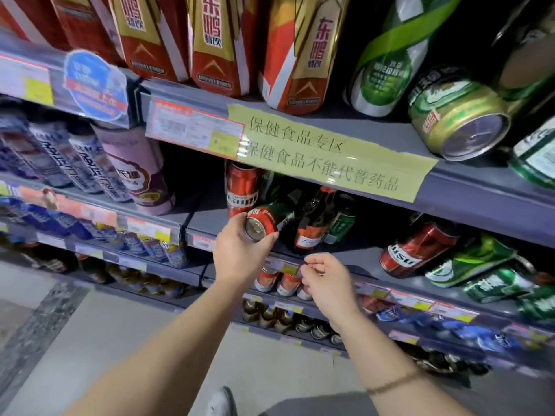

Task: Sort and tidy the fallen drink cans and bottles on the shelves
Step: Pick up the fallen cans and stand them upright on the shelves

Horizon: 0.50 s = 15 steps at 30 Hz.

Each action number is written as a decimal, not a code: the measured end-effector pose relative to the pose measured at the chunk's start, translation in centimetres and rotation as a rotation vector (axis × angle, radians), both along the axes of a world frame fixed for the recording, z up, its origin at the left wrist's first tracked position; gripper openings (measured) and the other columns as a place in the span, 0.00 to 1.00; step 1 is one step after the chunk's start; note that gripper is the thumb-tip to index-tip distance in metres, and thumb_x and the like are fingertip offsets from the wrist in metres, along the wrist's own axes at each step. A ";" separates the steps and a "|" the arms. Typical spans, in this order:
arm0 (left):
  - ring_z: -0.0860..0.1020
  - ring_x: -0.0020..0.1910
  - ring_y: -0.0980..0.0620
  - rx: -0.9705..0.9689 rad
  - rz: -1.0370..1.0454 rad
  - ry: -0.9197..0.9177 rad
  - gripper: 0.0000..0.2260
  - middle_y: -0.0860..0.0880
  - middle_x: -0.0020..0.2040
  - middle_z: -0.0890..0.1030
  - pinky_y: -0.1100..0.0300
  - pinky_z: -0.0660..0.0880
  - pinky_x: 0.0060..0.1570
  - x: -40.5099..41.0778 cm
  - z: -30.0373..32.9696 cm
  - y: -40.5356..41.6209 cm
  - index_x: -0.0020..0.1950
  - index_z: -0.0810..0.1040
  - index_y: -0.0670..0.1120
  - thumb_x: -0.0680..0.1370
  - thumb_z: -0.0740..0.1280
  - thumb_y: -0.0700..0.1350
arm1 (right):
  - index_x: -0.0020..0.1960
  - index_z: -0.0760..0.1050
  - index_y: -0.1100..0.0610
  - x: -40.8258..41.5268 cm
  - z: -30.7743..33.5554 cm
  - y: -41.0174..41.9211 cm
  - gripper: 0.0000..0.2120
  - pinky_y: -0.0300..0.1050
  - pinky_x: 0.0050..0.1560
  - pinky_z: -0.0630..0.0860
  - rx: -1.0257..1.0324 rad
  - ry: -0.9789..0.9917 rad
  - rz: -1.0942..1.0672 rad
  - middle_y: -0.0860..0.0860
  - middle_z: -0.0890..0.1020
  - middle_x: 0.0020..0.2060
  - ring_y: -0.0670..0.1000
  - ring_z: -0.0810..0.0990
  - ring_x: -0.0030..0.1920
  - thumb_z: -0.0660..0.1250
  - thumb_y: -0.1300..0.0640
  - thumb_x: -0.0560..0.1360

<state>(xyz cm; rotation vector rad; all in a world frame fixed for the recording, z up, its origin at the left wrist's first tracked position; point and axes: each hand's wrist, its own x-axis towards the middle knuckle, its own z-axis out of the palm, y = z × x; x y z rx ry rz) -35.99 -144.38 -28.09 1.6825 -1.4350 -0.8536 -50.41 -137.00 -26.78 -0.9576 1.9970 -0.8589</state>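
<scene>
My left hand (240, 253) grips a red drink can (264, 220) that lies on its side at the front of the middle shelf (345, 259), its silver base facing me. My right hand (327, 280) hovers just below the shelf edge, its fingers loosely curled and holding nothing. Behind the held can stands an upright red can (241, 187), with dark bottles (315, 220) beside it. Further right on the same shelf, a red can (417, 247) and green cans (474, 259) lie fallen.
On the upper shelf stand red-and-gold bottles (210, 40); a green can (387, 64) stands there and a green-gold can (459, 115) lies tipped. A yellow paper sign (330, 151) covers that shelf's edge. Blue and purple bottles (99, 163) fill the left. Lower shelves hold more cans and bottles.
</scene>
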 end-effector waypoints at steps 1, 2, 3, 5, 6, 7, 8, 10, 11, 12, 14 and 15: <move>0.75 0.59 0.52 -0.062 -0.015 0.038 0.28 0.54 0.56 0.78 0.58 0.71 0.57 0.3 1.0 0.1 0.65 0.74 0.46 0.70 0.75 0.55 | 0.45 0.74 0.42 0.3 0.1 -0.3 0.08 0.58 0.49 0.79 -0.021 0.002 -0.021 0.45 0.83 0.43 0.51 0.81 0.41 0.68 0.55 0.75; 0.75 0.57 0.55 -0.122 -0.039 0.062 0.26 0.55 0.56 0.77 0.60 0.71 0.55 0.4 2.0 0.1 0.64 0.74 0.47 0.70 0.75 0.54 | 0.46 0.73 0.41 0.6 0.3 -0.5 0.09 0.58 0.48 0.80 -0.043 0.002 -0.037 0.44 0.83 0.44 0.51 0.80 0.40 0.67 0.55 0.75; 0.74 0.53 0.57 -0.170 -0.064 0.075 0.23 0.57 0.53 0.76 0.63 0.70 0.52 0.4 3.1 -0.1 0.61 0.74 0.50 0.70 0.75 0.53 | 0.48 0.73 0.40 0.9 0.6 -0.9 0.09 0.58 0.47 0.80 -0.060 0.009 -0.047 0.43 0.82 0.46 0.51 0.80 0.40 0.67 0.55 0.74; 0.75 0.49 0.57 -0.222 -0.102 0.078 0.18 0.58 0.49 0.75 0.64 0.70 0.46 0.0 4.9 -0.5 0.55 0.73 0.54 0.70 0.75 0.52 | 0.54 0.73 0.41 1.2 1.3 -1.7 0.11 0.56 0.45 0.80 -0.076 0.049 -0.053 0.43 0.81 0.48 0.52 0.81 0.42 0.66 0.54 0.74; 0.75 0.49 0.56 -0.234 -0.113 0.056 0.18 0.56 0.48 0.77 0.62 0.71 0.46 -0.3 5.6 -0.6 0.55 0.73 0.53 0.70 0.74 0.53 | 0.55 0.73 0.42 1.3 1.7 -2.0 0.12 0.56 0.43 0.81 -0.085 0.064 -0.052 0.44 0.81 0.47 0.53 0.81 0.42 0.66 0.54 0.73; 0.76 0.49 0.54 -0.234 -0.115 0.026 0.18 0.54 0.49 0.77 0.59 0.72 0.46 -0.5 5.8 -0.7 0.55 0.74 0.52 0.69 0.74 0.54 | 0.54 0.73 0.43 1.4 2.0 -2.3 0.12 0.55 0.43 0.81 -0.095 0.073 -0.048 0.45 0.81 0.47 0.53 0.81 0.42 0.65 0.55 0.73; 0.77 0.49 0.53 -0.230 -0.113 0.013 0.19 0.53 0.48 0.78 0.57 0.74 0.46 -0.6 5.8 -0.9 0.54 0.75 0.50 0.69 0.74 0.55 | 0.54 0.73 0.44 1.5 2.4 -2.5 0.11 0.54 0.44 0.81 -0.105 0.082 -0.041 0.45 0.81 0.47 0.53 0.81 0.43 0.66 0.55 0.73; 0.78 0.48 0.52 -0.209 -0.103 0.005 0.20 0.52 0.47 0.79 0.55 0.75 0.46 -0.8 6.1 -1.2 0.54 0.76 0.50 0.69 0.74 0.57 | 0.57 0.74 0.47 1.3 2.8 -2.6 0.12 0.49 0.49 0.79 -0.115 0.092 -0.035 0.45 0.80 0.50 0.51 0.80 0.48 0.66 0.56 0.74; 0.78 0.47 0.52 -0.206 -0.109 0.003 0.20 0.53 0.46 0.79 0.55 0.76 0.44 -0.8 6.3 -1.3 0.54 0.77 0.50 0.69 0.74 0.58 | 0.59 0.75 0.49 1.2 3.0 -2.5 0.13 0.46 0.49 0.77 -0.112 0.089 -0.034 0.45 0.79 0.50 0.50 0.79 0.48 0.66 0.57 0.75; 0.79 0.46 0.53 -0.209 -0.121 0.006 0.19 0.54 0.45 0.80 0.56 0.76 0.43 -0.9 6.5 -1.5 0.54 0.77 0.52 0.69 0.74 0.58 | 0.60 0.75 0.49 1.0 3.0 -2.3 0.13 0.44 0.48 0.75 -0.104 0.087 -0.031 0.45 0.77 0.50 0.49 0.78 0.48 0.66 0.57 0.75; 0.80 0.45 0.54 -0.198 -0.141 0.023 0.18 0.54 0.45 0.81 0.56 0.77 0.43 -1.0 6.4 -1.9 0.55 0.77 0.53 0.68 0.74 0.57 | 0.59 0.75 0.50 0.6 3.0 -2.0 0.13 0.43 0.47 0.74 -0.093 0.088 -0.029 0.44 0.77 0.49 0.47 0.77 0.46 0.66 0.57 0.76; 0.80 0.45 0.54 -0.170 -0.145 0.023 0.19 0.54 0.46 0.81 0.55 0.78 0.44 -1.0 6.1 -1.9 0.55 0.76 0.53 0.68 0.75 0.58 | 0.59 0.75 0.49 0.3 2.9 -1.9 0.12 0.43 0.48 0.75 -0.093 0.089 -0.029 0.44 0.77 0.50 0.46 0.77 0.46 0.67 0.57 0.76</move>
